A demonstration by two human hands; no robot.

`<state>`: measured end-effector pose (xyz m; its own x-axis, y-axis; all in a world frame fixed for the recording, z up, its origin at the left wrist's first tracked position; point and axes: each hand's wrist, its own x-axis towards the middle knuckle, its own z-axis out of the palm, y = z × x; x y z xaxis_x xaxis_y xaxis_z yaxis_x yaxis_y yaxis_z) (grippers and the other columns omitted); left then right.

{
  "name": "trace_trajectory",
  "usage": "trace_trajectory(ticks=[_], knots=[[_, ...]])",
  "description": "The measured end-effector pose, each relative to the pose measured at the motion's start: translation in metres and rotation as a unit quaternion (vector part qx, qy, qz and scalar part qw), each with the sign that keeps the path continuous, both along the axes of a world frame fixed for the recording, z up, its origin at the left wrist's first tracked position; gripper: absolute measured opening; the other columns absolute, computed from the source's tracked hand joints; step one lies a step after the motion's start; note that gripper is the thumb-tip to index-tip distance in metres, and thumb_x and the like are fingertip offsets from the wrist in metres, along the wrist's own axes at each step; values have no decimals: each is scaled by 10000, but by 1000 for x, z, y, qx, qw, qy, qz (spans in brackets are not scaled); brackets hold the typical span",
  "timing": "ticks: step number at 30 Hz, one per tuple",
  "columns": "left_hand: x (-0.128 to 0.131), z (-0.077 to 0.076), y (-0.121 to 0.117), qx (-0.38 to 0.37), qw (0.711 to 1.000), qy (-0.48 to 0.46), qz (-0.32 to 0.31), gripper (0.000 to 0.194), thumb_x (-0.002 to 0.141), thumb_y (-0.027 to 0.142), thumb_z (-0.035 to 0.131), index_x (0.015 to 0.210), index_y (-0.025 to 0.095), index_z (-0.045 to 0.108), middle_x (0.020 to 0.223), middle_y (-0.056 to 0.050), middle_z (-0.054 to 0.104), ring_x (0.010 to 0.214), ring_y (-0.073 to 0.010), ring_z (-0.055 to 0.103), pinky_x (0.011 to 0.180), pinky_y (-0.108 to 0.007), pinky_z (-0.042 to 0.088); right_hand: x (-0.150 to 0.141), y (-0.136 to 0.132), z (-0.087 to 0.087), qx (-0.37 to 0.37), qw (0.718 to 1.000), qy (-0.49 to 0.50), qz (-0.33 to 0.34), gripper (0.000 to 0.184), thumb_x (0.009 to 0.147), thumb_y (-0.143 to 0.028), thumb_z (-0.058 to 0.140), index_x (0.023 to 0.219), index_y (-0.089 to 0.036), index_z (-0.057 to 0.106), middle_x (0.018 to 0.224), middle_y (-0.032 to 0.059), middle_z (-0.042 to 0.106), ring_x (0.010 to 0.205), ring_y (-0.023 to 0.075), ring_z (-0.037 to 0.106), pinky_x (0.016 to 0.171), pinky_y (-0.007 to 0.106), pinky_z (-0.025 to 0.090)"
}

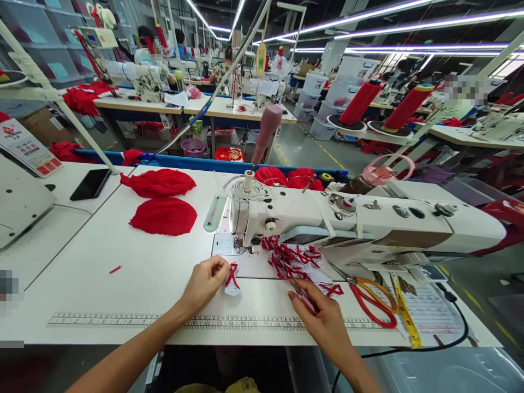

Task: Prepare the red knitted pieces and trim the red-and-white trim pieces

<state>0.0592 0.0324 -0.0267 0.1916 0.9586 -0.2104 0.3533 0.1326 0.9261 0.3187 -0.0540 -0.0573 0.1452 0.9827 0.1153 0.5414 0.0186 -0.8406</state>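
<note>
My left hand (204, 279) pinches the edge of a small white fabric piece with a crossed red ribbon (232, 281), just in front of the sewing machine's needle area. In my right hand (323, 314) is a pair of pink thread snips (305, 299), partly hidden by the fingers. Beyond it lies a pile of similar red-and-white ribbon pieces (292, 257) under the arm of the white sewing machine (303, 210). One more ribbon piece (331, 290) rests right of the right hand's fingers.
Orange-and-red-handled scissors (374, 300), a yellow tape measure (405, 314) and a written sheet (434, 311) lie at right. Two red fabric pieces (164, 215) and a phone (90, 184) lie left. A printed ruler (213, 323) runs along the front edge.
</note>
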Motion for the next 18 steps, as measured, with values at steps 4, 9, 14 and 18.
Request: trace_trajectory(ticks=[4, 9, 14, 18], knots=[[-7, 5, 2, 69, 991, 110, -11, 340, 886, 448, 475, 665, 202, 554, 610, -9, 551, 580, -172, 471, 586, -294, 328, -1, -6, -4, 43, 997, -59, 40, 251, 914, -421, 586, 1044, -224, 671, 641, -6, 642, 507, 144, 545, 527, 263, 444], [-25, 8, -7, 322, 919, 229, -14, 178, 966, 247, 472, 870, 209, 617, 833, -50, 665, 781, -212, 584, 696, -319, 417, -14, -8, 0, 99, 983, -119, 97, 199, 920, -289, 568, 1089, -222, 646, 649, -22, 668, 499, 141, 581, 518, 250, 460], [-32, -2, -9, 535, 796, 237, -157, 253, 955, 77, 519, 1172, 173, 608, 1088, -51, 709, 1047, -227, 580, 927, -368, 438, -23, -2, 5, 136, 975, -124, 125, 170, 929, -214, 528, 1072, -222, 620, 720, -26, 705, 551, 124, 624, 520, 215, 463], [-28, -14, -7, 547, 766, 287, -179, 267, 969, 138, 546, 1229, 148, 609, 1141, -32, 711, 1099, -257, 578, 1077, -465, 335, -30, 6, 3, 156, 969, -131, 142, 183, 929, -181, 503, 1077, -211, 606, 758, -22, 713, 587, 123, 637, 568, 214, 481]])
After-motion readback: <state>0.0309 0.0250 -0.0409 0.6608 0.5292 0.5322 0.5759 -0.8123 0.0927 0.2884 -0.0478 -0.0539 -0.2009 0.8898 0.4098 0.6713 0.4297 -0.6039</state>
